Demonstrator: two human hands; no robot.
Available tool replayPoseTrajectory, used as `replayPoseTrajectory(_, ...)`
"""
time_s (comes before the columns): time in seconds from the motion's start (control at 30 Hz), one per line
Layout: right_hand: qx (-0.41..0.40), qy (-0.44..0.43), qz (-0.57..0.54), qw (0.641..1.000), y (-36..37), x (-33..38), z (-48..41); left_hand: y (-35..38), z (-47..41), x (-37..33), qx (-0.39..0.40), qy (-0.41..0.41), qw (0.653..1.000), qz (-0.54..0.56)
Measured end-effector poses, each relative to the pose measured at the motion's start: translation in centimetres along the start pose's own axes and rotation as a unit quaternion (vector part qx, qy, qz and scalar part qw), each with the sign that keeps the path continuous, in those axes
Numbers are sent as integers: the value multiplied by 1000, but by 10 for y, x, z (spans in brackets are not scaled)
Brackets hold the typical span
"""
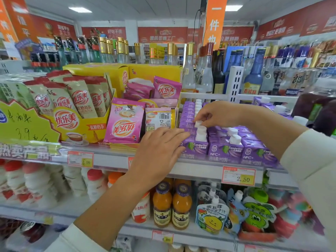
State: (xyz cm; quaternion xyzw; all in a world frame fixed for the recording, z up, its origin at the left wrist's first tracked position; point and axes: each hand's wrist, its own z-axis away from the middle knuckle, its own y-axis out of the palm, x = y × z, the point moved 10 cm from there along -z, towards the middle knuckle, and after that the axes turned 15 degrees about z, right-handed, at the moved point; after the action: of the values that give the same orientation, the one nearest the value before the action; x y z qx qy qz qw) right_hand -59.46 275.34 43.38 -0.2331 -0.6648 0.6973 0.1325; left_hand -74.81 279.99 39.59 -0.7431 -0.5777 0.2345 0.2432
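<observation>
Shop shelf (196,172): left hand (158,148) lies flat against purple cartons (225,150), right hand (218,113) pinches white cap (198,124).

A shop interior under a white ceiling (145,8) with two rectangular panel lights (80,9), both lit and giving even, bright light. Red banners (162,34) with Chinese lettering run along the tops of the walls, and a white pillar (131,27) stands at the back. An orange banner (215,22) hangs down from the ceiling. White metal shelving fills the foreground: an upper shelf (109,159) and a lower shelf (138,227), with a perforated white upright (235,82) behind.
</observation>
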Motion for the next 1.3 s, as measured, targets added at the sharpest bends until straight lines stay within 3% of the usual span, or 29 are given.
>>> replayPoseTrajectory(0.3, -99, -11, -33, 994, -28, 0, 16, 4, -1, 5, 31, -41, 998, 25)
replayPoseTrajectory(0.43, -189, 13, -86, 978, -65, 0, 53, -6, -3, 9, 9, -103, 987, 119)
replayPoseTrajectory(0.53, -217, 28, -205, 954, -74, 2, 90, -25, -2, 10, -54, -188, 944, 267)
replayPoseTrajectory(0.6, -188, 7, -282, 941, -61, 17, 104, -34, 2, 3, -66, -218, 906, 358)
replayPoseTrajectory(0.73, -116, -5, -403, 908, -8, 57, 118, -18, 39, -13, 10, -299, 789, 536)
replayPoseTrajectory(0.83, -107, 14, -464, 879, 39, 78, 125, -8, 83, -13, -9, -353, 713, 606)
replayPoseTrajectory(1.03, -103, 31, -566, 817, 113, 130, 133, 4, 161, -7, -43, -438, 638, 632)
replayPoseTrajectory(1.17, -126, 61, -608, 782, 137, 151, 139, 1, 196, -8, -69, -468, 567, 674)
replayPoseTrajectory(1.3, -127, 65, -614, 776, 151, 171, 143, -1, 222, -5, -62, -490, 555, 670)
